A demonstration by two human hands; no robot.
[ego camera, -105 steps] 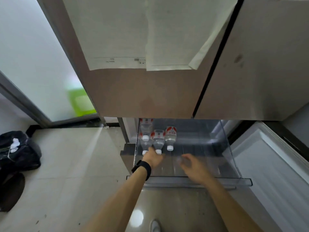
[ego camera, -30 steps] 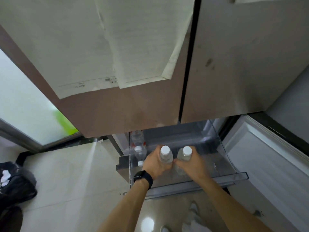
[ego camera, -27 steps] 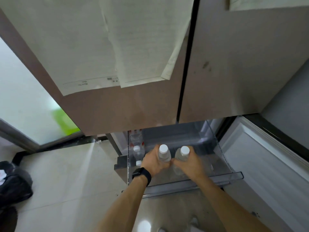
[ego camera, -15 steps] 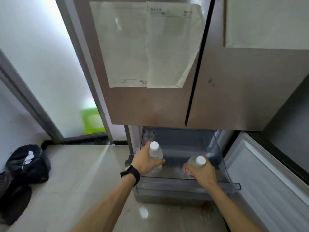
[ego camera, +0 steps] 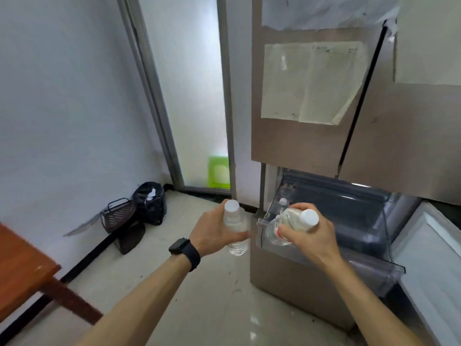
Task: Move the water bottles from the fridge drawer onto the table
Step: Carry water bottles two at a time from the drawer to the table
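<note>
Here: one bottle in each hand, table off to the left

The left hand (ego camera: 214, 233) was curled round a clear plastic water bottle with a white screw cap (ego camera: 235, 221). Its long axis stood close to upright, cap uppermost, above the pale glossy floor tiles (ego camera: 199, 308). The right hand (ego camera: 309, 238) gripped a second clear bottle with a red label (ego camera: 287, 223). This one was tilted, cap toward the upper right, above the front left corner of the transparent plastic fridge drawer (ego camera: 361, 221).

The reddish-brown wooden table (ego camera: 22, 265) lay left of both hands and well apart from them, with the left hand nearer. The carry would probably call for a leftward turn.

At least one more white-capped bottle (ego camera: 283, 202) stood at the drawer's back left corner. The thin, smooth bottle walls would likely flex under a firm squeeze
</note>
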